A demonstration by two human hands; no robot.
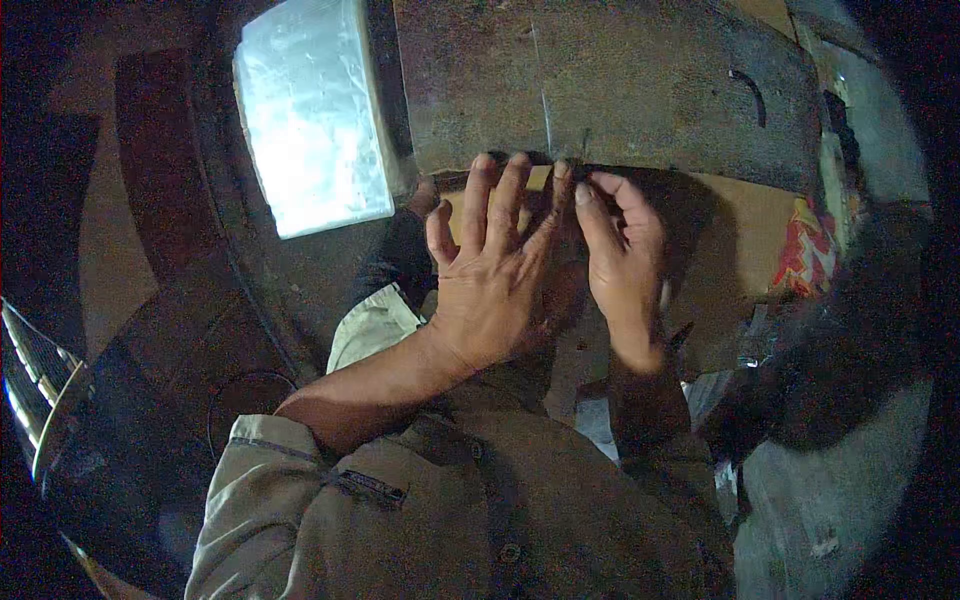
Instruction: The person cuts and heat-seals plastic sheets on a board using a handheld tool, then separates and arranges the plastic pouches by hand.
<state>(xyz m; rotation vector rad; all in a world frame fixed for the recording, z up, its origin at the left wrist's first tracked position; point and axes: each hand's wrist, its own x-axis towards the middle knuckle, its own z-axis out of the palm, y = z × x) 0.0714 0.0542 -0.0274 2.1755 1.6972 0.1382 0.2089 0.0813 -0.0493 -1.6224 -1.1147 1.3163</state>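
Note:
In front of me lies a worn wooden board, and my left hand reaches its near edge with fingers spread and fingertips resting there. Close beside it, my right hand has thumb and index finger pinched together at the same edge. Whatever sits in that pinch is too small and dark to make out. A thin pale strand runs up the board from near the left fingertips; whether it is a stick or a thread I cannot tell. Farther right on the board lies a short dark curved strip.
A stack of shiny clear plastic sheets lies left of the board. Brown cardboard shows below the board's near edge, with a red and yellow packet at its right. Deep shadow covers much of the surroundings.

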